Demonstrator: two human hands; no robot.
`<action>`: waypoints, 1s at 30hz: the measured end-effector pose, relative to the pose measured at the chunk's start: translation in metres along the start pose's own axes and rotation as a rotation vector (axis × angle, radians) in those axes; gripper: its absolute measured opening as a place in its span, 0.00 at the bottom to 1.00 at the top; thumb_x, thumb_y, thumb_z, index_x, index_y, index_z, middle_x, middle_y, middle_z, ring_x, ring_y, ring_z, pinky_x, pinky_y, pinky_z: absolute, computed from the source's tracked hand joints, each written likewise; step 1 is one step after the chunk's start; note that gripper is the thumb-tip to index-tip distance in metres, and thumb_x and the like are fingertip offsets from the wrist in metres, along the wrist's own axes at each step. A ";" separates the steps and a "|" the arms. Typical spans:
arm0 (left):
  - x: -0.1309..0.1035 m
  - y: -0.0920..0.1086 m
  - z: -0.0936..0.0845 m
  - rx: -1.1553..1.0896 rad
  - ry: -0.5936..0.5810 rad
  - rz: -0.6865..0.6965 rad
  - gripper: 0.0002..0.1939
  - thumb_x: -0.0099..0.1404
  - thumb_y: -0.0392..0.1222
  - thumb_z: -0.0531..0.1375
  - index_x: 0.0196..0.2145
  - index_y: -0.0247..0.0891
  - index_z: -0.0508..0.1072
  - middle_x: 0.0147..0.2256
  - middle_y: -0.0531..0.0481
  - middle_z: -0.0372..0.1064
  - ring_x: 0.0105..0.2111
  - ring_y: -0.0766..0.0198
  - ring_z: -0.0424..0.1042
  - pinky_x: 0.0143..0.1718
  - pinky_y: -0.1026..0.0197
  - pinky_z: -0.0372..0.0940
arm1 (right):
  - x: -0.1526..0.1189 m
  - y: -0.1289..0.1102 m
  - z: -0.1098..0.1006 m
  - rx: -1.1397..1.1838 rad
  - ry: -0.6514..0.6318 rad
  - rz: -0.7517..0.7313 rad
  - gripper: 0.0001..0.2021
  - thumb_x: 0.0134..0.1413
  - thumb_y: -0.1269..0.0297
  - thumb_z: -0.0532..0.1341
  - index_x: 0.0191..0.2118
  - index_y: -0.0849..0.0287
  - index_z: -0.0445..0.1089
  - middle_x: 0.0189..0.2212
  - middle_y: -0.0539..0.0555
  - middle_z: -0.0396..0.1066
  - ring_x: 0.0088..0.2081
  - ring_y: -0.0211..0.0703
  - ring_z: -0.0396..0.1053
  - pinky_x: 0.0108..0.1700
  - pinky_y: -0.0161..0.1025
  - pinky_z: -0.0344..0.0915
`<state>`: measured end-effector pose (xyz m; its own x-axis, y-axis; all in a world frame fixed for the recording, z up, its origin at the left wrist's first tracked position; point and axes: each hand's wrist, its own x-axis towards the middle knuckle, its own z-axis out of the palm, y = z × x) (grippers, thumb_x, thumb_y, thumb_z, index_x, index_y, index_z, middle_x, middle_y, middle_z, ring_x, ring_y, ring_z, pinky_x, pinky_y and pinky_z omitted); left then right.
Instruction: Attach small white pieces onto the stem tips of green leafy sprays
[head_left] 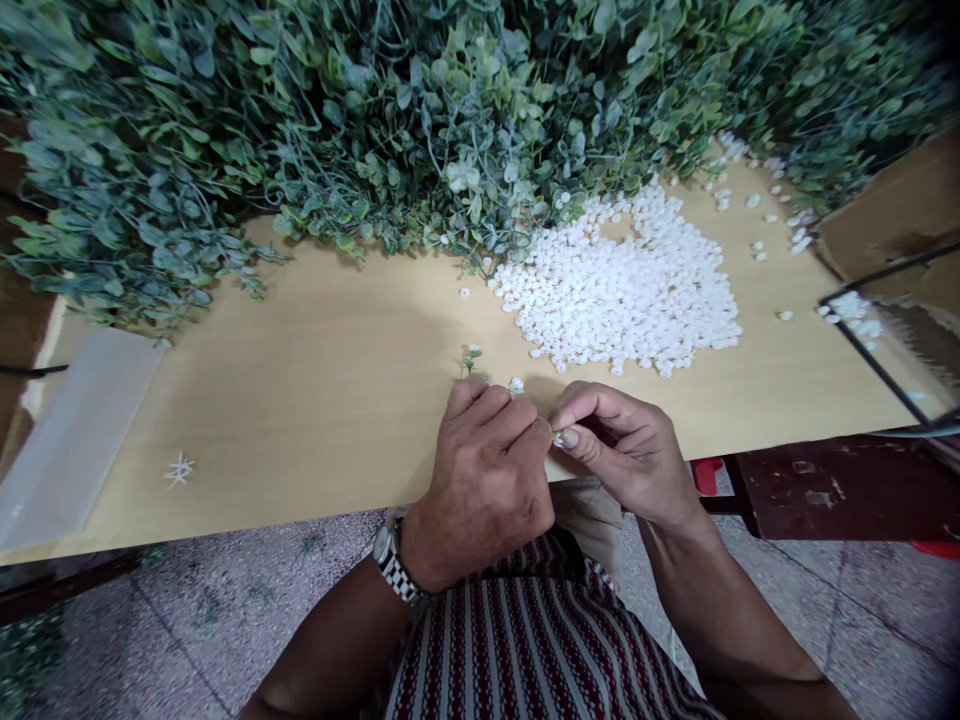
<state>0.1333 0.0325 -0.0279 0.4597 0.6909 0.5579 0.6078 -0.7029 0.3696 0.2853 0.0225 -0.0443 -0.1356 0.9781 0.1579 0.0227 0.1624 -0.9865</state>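
My left hand, with a metal-band watch at the wrist, is closed around a thin green artificial sprig whose leafy tip pokes out above the knuckles. A small white flower shows just past those fingers. My right hand pinches another tiny white flower between thumb and forefinger, right against the left hand. Most of the sprig's stem is hidden inside the left fist. Beyond both hands lies a heap of small white flower pieces on the tabletop.
A thick mass of artificial greenery covers the table's far side. At left lie a translucent plastic sheet and a white star-shaped piece. A torn cardboard box stands at right, with scattered white pieces near it.
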 end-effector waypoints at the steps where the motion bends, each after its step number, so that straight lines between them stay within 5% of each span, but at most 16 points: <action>1: 0.000 -0.001 0.000 -0.008 -0.008 -0.008 0.11 0.57 0.28 0.51 0.21 0.35 0.66 0.20 0.50 0.61 0.24 0.64 0.56 0.34 0.55 0.58 | 0.000 0.001 -0.001 0.002 -0.016 -0.004 0.03 0.50 0.66 0.63 0.29 0.58 0.70 0.24 0.49 0.66 0.27 0.35 0.63 0.29 0.34 0.62; 10: 0.000 -0.002 -0.008 -0.242 -0.090 -0.114 0.11 0.62 0.29 0.52 0.24 0.35 0.69 0.21 0.51 0.63 0.25 0.65 0.60 0.33 0.58 0.57 | -0.003 0.011 -0.009 0.145 0.005 -0.046 0.05 0.52 0.67 0.63 0.37 0.56 0.72 0.25 0.49 0.67 0.27 0.34 0.63 0.28 0.33 0.60; 18: -0.005 0.031 -0.006 -0.251 -0.030 -0.015 0.09 0.56 0.27 0.52 0.21 0.33 0.66 0.20 0.51 0.60 0.24 0.65 0.56 0.30 0.57 0.55 | -0.027 -0.012 -0.024 -0.049 -0.107 -0.233 0.06 0.52 0.73 0.61 0.33 0.55 0.70 0.24 0.50 0.65 0.28 0.38 0.63 0.30 0.39 0.60; 21: -0.010 0.043 -0.009 -0.529 -0.236 0.067 0.09 0.59 0.29 0.53 0.25 0.34 0.69 0.21 0.52 0.63 0.25 0.67 0.61 0.33 0.60 0.59 | -0.049 -0.025 -0.043 -0.057 -0.183 -0.221 0.05 0.52 0.68 0.62 0.37 0.55 0.71 0.24 0.52 0.67 0.28 0.41 0.65 0.30 0.41 0.62; 24: -0.024 0.048 0.013 -0.688 -0.591 0.175 0.07 0.59 0.32 0.54 0.26 0.35 0.69 0.23 0.53 0.67 0.26 0.70 0.66 0.35 0.66 0.62 | -0.064 -0.028 -0.062 -0.021 -0.008 -0.299 0.09 0.56 0.59 0.58 0.38 0.55 0.72 0.23 0.53 0.67 0.27 0.42 0.65 0.32 0.42 0.64; 26: -0.036 0.044 0.043 -0.571 -0.728 0.159 0.07 0.55 0.32 0.56 0.21 0.37 0.65 0.24 0.53 0.67 0.26 0.68 0.67 0.34 0.66 0.64 | -0.067 -0.023 -0.072 -0.111 0.064 -0.312 0.07 0.56 0.64 0.57 0.38 0.57 0.72 0.26 0.53 0.69 0.30 0.43 0.67 0.35 0.42 0.65; 30: -0.043 0.023 0.090 -0.335 -0.794 0.028 0.11 0.51 0.29 0.58 0.16 0.38 0.61 0.19 0.53 0.65 0.21 0.66 0.67 0.21 0.66 0.63 | -0.063 -0.003 -0.081 -0.289 0.026 -0.257 0.05 0.54 0.68 0.58 0.37 0.56 0.70 0.26 0.52 0.69 0.31 0.42 0.69 0.32 0.36 0.67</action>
<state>0.1857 0.0016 -0.1100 0.8642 0.4985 -0.0687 0.4240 -0.6478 0.6330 0.3738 -0.0289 -0.0474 -0.1481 0.9030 0.4034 0.2695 0.4293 -0.8620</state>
